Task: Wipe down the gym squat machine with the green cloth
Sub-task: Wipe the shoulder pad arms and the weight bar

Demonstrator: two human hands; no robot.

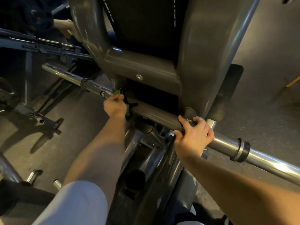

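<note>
The grey-painted round steel crossbar (154, 112) of the grey metal squat machine (191, 62) lay with its long axis slanting from the upper left down to the lower right. Each end carried on as a polished chrome weight sleeve. The left sleeve (65, 74) pointed up and away to the left, while the right sleeve (272, 162) ran past a black rubber collar (243, 151) and out of the frame at the right edge. The small crumpled green cloth (118, 92) sat against the crossbar near its left end, just below the frame's left upright, bunched across the tube rather than along it. The left hand (114, 106) held it there, its grip curled tight round the fabric. The hand covered most of the cloth, so only two bright green scraps and some dark, ragged edging showed, and its full shape could not be made out. The right hand (194, 135) took the same crossbar farther right, beside a round grey end cap (189, 112), its grip curled round the tube with the fingers hooked over the top. The black padded back panel (142, 21) was cut off at the top. The machine's smooth satin paint caught soft highlights, and the speckled floor (78, 120) looked matte. In the dim upper left, another person's hand (65, 26) was blurred.
</note>
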